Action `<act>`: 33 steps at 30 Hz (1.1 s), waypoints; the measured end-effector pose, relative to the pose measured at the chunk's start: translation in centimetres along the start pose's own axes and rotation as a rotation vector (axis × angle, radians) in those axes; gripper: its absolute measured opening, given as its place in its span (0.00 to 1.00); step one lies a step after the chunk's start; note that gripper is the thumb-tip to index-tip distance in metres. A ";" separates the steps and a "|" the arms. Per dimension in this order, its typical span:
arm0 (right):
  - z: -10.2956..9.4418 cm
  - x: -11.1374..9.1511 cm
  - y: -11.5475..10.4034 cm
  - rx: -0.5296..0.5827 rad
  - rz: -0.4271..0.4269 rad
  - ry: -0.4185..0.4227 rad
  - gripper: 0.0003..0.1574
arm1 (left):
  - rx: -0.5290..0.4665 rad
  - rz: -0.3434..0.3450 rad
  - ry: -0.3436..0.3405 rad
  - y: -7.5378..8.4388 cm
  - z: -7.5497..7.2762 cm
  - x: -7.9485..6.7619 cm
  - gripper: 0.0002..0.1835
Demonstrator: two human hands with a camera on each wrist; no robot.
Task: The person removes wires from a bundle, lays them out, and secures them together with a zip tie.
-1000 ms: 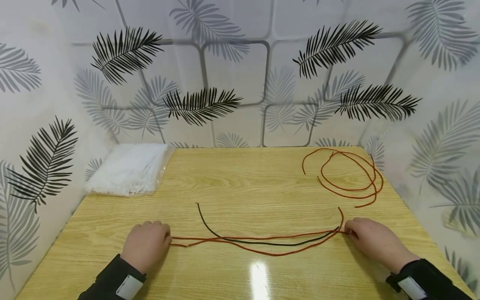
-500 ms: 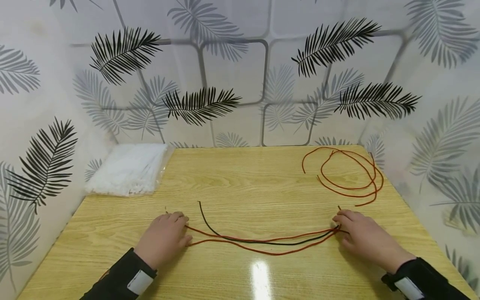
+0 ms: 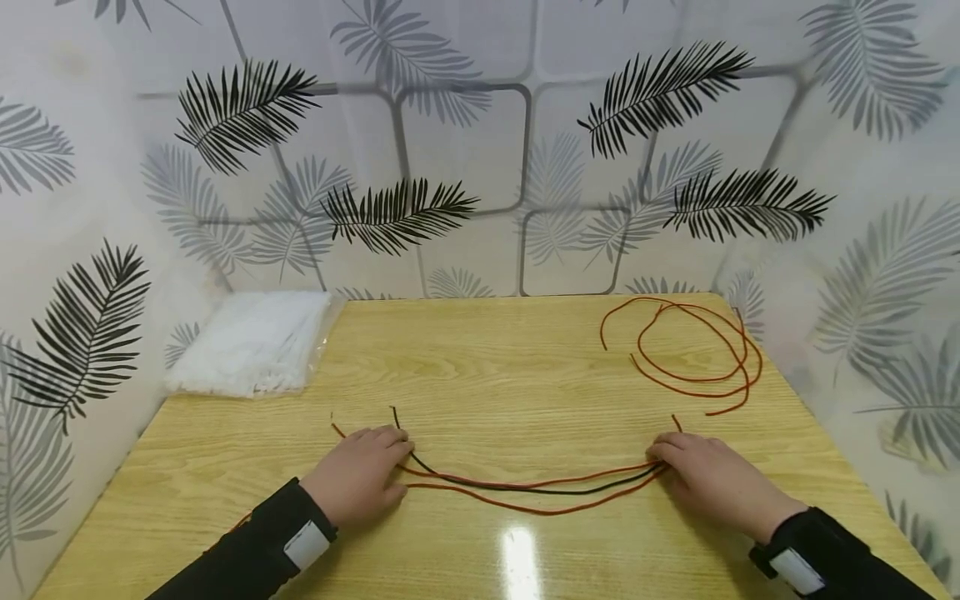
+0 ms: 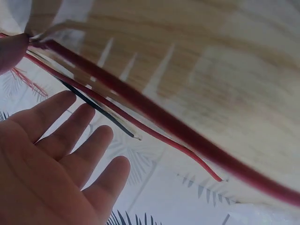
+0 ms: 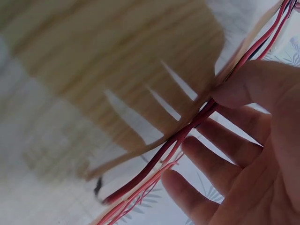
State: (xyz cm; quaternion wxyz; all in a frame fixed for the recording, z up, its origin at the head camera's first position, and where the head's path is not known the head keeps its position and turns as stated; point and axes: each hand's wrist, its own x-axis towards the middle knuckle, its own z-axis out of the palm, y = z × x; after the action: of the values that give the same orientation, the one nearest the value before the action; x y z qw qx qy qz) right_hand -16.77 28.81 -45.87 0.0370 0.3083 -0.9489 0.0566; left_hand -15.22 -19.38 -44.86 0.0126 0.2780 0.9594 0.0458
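Observation:
Two red wires (image 3: pixel 551 513) and a black wire (image 3: pixel 562 492) stretch across the table between the hands in the head view. My left hand (image 3: pixel 362 475) lies over their left part, palm down with loose, spread fingers. In the left wrist view its thumb (image 4: pixel 13 52) is right where the wires come together, and the forefinger touches the black wire. At the right end my right hand (image 3: pixel 722 483) pinches the wires between thumb and fingers; in the right wrist view the red wires (image 5: pixel 150 171) run in a tight bundle there. A short red end sticks out past each hand.
Several loops of loose red wire (image 3: pixel 693 381) lie at the back right of the wooden table (image 3: pixel 465 358). A clear bag of white material (image 3: pixel 251 343) sits at the back left. Behind the table rises a leaf-patterned wall (image 3: pixel 465 150).
My left hand has let go of the red wire's left end and slid right along the wires. My right hand has shifted slightly left and taken in the wires together.

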 end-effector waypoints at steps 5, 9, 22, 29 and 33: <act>-0.5 0.3 0.1 -0.017 0.011 -0.011 0.12 | 0.048 -0.007 0.038 -0.4 0.1 -0.2 0.24; -0.7 0.2 0.3 -0.023 0.009 0.004 0.09 | 0.102 0.029 0.116 -0.7 0.2 -0.5 0.15; -0.5 0.1 0.0 0.010 0.053 -0.026 0.08 | 0.108 0.006 0.155 -1.6 0.1 -1.7 0.05; -0.6 -0.1 -0.3 0.024 0.103 -0.050 0.10 | 0.062 0.032 0.223 -2.0 0.3 -2.1 0.07; -0.6 -0.2 -0.3 0.019 0.093 -0.044 0.11 | 0.040 0.057 0.242 -2.4 0.3 -2.3 0.07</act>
State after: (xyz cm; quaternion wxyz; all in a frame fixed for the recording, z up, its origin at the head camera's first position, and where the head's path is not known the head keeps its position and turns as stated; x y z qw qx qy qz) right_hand -16.40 28.74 -45.32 0.0103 0.2652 -0.9623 0.0603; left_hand -14.54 -22.57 -45.36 -0.1102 0.2977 0.9464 0.0604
